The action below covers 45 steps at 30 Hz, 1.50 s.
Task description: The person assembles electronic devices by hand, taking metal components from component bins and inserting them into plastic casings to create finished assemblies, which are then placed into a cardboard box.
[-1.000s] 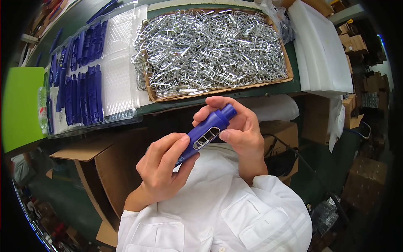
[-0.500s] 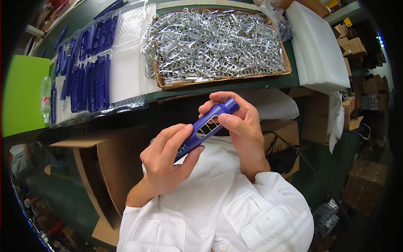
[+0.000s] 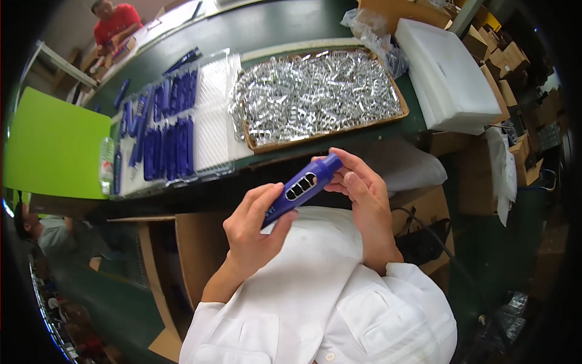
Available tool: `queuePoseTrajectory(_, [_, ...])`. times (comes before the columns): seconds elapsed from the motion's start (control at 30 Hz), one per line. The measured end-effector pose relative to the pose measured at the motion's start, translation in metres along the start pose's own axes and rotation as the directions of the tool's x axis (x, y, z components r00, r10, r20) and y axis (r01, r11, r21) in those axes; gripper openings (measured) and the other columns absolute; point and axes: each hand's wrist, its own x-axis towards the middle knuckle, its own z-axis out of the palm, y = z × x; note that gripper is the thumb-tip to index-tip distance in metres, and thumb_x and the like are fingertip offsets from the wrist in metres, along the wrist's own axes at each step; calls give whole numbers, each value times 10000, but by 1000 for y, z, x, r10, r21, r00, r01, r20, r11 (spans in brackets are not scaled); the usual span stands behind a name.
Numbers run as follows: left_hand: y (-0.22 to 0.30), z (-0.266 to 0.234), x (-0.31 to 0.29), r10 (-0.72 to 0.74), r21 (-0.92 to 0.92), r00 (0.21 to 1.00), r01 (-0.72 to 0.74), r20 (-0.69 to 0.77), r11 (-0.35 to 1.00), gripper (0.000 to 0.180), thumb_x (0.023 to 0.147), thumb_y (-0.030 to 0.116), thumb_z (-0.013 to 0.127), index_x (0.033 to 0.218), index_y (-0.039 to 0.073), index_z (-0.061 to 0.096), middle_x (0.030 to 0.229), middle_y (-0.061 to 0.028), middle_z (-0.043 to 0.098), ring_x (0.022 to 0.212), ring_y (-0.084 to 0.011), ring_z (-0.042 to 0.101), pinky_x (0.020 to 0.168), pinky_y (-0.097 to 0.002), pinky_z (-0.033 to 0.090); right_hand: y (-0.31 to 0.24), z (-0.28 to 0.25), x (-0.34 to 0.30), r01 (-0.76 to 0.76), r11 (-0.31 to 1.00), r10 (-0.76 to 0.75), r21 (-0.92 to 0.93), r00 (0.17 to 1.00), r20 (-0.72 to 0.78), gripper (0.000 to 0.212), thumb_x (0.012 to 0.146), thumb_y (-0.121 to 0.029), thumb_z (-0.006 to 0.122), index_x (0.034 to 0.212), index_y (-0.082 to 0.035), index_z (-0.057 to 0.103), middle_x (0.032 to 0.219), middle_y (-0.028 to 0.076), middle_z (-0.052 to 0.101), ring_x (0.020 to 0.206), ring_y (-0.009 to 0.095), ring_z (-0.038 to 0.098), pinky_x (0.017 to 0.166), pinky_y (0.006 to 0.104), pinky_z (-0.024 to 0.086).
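My left hand (image 3: 251, 224) is closed around the lower end of a purple plastic tube-shaped housing (image 3: 321, 174), thumb on the near side. An oval window in its side shows a silver frame with crossbars. At the narrow upper end, my right hand (image 3: 370, 203) has its index finger on the tip and other fingers curled behind, with the thumb lifted off the body. Beyond my hands, silver ladder-like metal parts (image 3: 321, 97) fill a shallow cardboard box (image 3: 327, 131). Left of it, purple plastic pieces (image 3: 176, 148) lie in rows in a clear tray (image 3: 213, 118).
A bright green board (image 3: 54, 145) and a clear bottle (image 3: 107, 164) are at the left. White foam sheets (image 3: 448, 79) are stacked at the right. Below the table edge stands an open cardboard carton (image 3: 197, 242). A person in red (image 3: 121, 23) sits at the far left.
My view has tilted up, bringing the far table and the person in red into sight. My right thumb has come off the window area, and the right fingers have shifted around the narrow end.
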Motion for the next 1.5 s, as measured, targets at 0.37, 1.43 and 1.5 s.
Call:
queuePoseTrajectory(0.37, [-63, 23, 143, -158, 260, 976, 193, -148, 946, 384, 893, 170, 817, 1233, 27, 714, 993, -147, 748, 848, -228, 715, 789, -332, 555, 9, -74, 13, 129, 989, -116, 65, 978, -175, 361, 1021, -137, 628, 1316, 70, 608, 1172, 213, 731, 1051, 245, 720, 963, 377, 566])
queuePoseTrajectory(1.43, [-112, -166, 9, -504, 205, 764, 612, -403, 764, 248, 1044, 17, 589, 1277, -23, 662, 1260, -78, 701, 1080, -139, 651, 986, -290, 519, -11, -152, 171, -117, -103, -554, -988, 832, -40, 247, 953, -112, 689, 1194, -59, 703, 1224, 100, 715, 1087, 343, 665, 939, 418, 536])
queuePoseTrajectory(1.5, [-87, -204, -74, -565, 143, 629, 726, -534, 672, 266, 1049, 31, 580, 1295, -25, 663, 1233, -85, 715, 1039, -134, 662, 952, -287, 542, -6, -153, 179, -193, -212, -471, -958, 879, -73, 266, 958, -147, 691, 1213, -73, 709, 1258, 84, 701, 1134, 324, 655, 961, 435, 526])
